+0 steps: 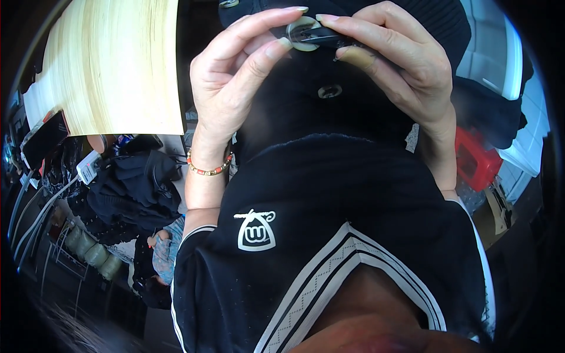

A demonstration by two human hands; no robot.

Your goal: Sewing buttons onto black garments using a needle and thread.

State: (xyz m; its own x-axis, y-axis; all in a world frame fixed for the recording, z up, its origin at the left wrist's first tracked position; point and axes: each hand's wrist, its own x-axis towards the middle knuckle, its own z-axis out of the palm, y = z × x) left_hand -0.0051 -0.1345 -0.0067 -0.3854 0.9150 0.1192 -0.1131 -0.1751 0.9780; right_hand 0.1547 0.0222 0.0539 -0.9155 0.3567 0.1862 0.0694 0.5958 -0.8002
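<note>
Near the upper edge, my left hand [232, 79] pinches a large pale, translucent button [305, 46] between thumb and forefinger. My right hand [412, 65] grips small black thread snips [333, 40], their narrow tips over the button's middle. A tan wrap covers the right thumb's end. Black ribbed knitwear [435, 29] lies beneath both hands. Lower on the black cloth sits another dark-and-pale button [329, 91], touched by neither hand. Whether the snips' blades are closed is too small to make out.
On the left stands a light wooden table [118, 65]. A dark phone [46, 141], a white power strip [89, 167] with cables and piled black clothes [132, 188] are beside it. To the right are a red plastic stool [477, 162] and a pale bin [494, 50].
</note>
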